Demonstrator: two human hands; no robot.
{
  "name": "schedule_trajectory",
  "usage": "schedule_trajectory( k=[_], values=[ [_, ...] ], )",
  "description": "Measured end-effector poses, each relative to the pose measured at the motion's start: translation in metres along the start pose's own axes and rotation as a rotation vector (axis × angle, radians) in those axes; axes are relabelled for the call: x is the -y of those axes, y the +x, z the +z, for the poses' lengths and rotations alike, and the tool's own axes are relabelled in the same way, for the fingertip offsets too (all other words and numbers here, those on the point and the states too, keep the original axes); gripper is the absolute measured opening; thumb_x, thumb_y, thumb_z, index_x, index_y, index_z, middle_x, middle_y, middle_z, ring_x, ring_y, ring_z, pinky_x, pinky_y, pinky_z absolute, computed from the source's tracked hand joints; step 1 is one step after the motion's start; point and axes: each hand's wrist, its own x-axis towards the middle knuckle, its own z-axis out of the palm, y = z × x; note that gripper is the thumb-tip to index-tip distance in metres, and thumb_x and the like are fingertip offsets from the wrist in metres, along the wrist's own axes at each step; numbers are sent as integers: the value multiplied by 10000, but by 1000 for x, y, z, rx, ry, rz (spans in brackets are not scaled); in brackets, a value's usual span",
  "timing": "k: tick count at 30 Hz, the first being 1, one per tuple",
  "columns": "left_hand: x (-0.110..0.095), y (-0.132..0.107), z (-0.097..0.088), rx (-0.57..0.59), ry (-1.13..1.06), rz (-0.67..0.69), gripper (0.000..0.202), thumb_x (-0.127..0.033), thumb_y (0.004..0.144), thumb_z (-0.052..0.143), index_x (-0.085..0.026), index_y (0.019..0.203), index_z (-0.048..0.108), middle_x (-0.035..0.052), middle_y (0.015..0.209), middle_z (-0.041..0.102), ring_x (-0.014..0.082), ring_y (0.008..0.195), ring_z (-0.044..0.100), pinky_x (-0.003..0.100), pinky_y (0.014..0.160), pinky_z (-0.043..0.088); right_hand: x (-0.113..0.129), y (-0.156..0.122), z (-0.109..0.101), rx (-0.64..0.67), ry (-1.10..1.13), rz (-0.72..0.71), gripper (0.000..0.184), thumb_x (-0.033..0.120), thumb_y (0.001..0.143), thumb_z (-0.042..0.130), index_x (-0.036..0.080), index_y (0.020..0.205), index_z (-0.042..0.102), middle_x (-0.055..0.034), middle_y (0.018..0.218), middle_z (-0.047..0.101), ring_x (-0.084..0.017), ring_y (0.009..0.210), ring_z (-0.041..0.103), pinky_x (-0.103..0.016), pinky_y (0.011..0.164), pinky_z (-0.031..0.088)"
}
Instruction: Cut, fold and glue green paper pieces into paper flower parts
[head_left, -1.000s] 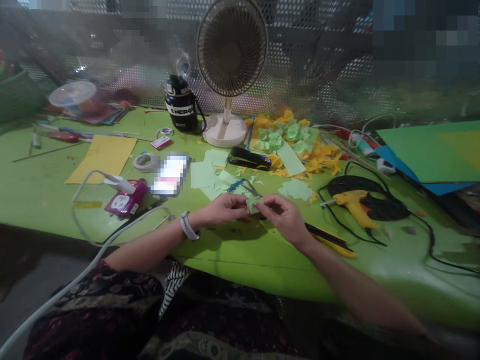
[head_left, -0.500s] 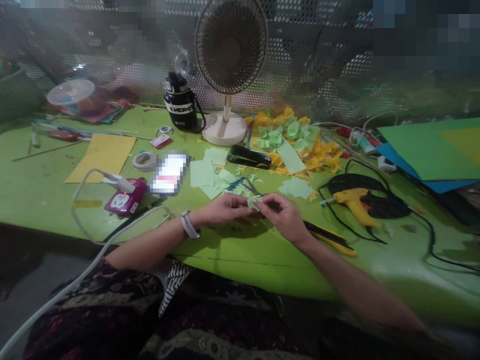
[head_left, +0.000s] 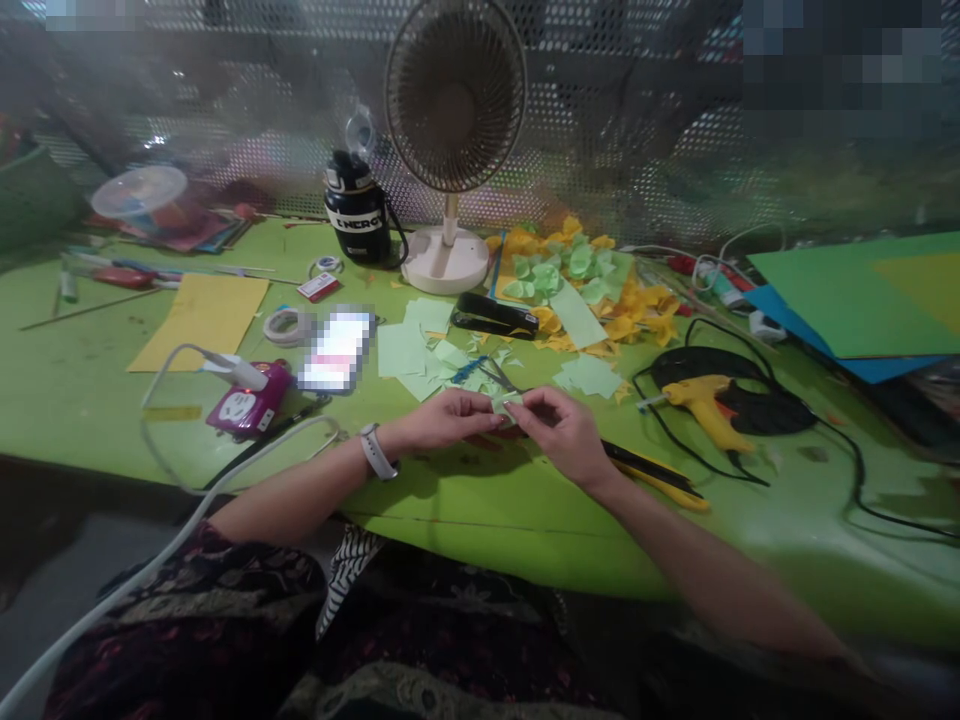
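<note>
A small pale green paper piece sits pinched between the person's two hands, just above the table near its front edge. The fingers of the left hand close narrowly on one side of it, and the fingers of the right hand curl in on the other side, so both hands hold it with their fingertips almost meeting. A white watch circles the left wrist.

Just beyond the hands lie blue-handled scissors among scattered pale green paper scraps. To the right of the hands, a black and yellow tool lies close to the right hand, and a yellow glue gun rests farther right on its black cord. Behind the scissors are a black stapler and a heap of yellow and green paper petals.

Farther left are a roll of tape, a blurred phone, a pink power socket and a yellow paper sheet. A black flask and a white fan stand at the back of the table.
</note>
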Motion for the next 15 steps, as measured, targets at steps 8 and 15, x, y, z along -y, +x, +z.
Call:
schedule_trajectory(
  k=[8,15],
  values=[
    [-1,0,2,8,-17,1,280,-380,799,755,-122,903,720,55,877,717,126,841,676,321,861,553,-2,0,1,5,-4,1,389,570,786,694,193,744,609,-27,702,632,-163,629,590,-318,599,540],
    [-1,0,3,-16,-6,5,292,-410,791,755,-123,824,718,26,771,689,114,791,668,319,865,562,4,-1,-1,25,7,24,408,601,780,694,202,755,610,-42,733,656,-179,666,614,-339,625,568]
  ],
)
